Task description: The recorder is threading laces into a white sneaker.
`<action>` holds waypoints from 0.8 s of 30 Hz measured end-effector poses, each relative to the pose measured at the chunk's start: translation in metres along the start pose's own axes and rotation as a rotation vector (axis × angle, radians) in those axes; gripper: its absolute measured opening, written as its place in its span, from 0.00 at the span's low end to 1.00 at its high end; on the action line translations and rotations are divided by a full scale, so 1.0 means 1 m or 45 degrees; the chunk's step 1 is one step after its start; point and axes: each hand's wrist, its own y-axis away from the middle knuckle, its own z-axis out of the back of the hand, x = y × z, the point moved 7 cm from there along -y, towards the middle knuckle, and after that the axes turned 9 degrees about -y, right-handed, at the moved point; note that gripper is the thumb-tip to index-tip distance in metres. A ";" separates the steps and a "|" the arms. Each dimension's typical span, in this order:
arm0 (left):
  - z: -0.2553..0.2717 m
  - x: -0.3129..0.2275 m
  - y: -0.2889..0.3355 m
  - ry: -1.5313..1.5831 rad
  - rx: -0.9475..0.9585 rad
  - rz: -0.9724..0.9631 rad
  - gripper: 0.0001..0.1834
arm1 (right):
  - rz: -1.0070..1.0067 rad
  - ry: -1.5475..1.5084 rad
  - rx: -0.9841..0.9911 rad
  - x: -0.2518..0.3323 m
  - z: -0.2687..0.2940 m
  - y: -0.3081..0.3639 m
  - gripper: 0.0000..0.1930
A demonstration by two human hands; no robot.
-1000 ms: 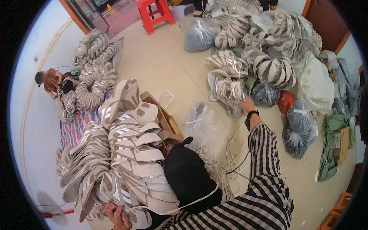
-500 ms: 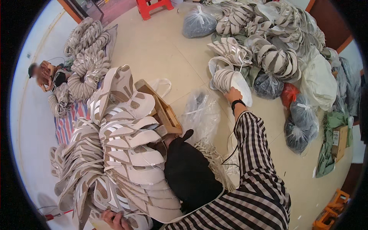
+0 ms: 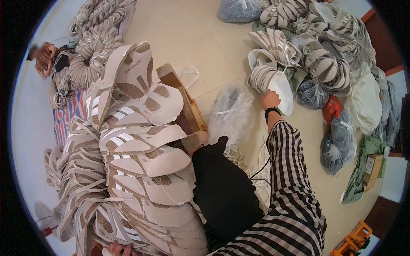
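Note:
A long thick string of beige and brown sports-shoe uppers [image 3: 149, 164] fills the left foreground, layered one over another with white stripes on their sides. At its lower end my left hand [image 3: 119, 248] shows only in part, fingers curled on the edge of an upper. Out to the right, my right hand [image 3: 270, 101], with a black band at its wrist, is closed on the near edge of a smaller bundle of pale shoe uppers [image 3: 261, 79]. A smooth white inner side [image 3: 282, 91] of that bundle faces up beside the fingers.
Piled shoe uppers [image 3: 324, 64] and dark-filled plastic bags [image 3: 335, 149] lie at the right. A wooden box [image 3: 188, 102] and a clear plastic bag [image 3: 230, 115] sit ahead of black cloth [image 3: 224, 192]. Another person [image 3: 47, 59] sits far left; an orange toy-like object [image 3: 352, 239] lies lower right.
The view has shifted, and the red stool at the top has left the picture. My right hand stays on the pale bundle; my left hand remains low at the big string of uppers.

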 end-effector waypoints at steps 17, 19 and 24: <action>0.010 -0.014 -0.006 0.109 -0.253 -0.046 0.12 | 0.439 -0.969 -0.240 -0.008 0.260 0.015 0.20; 0.009 -0.016 -0.006 0.064 -0.199 -0.023 0.17 | 0.391 -1.405 -0.045 -0.011 0.281 0.037 0.15; 0.013 -0.020 -0.008 0.188 -0.284 0.023 0.15 | 0.417 -1.287 0.032 -0.019 0.341 0.105 0.13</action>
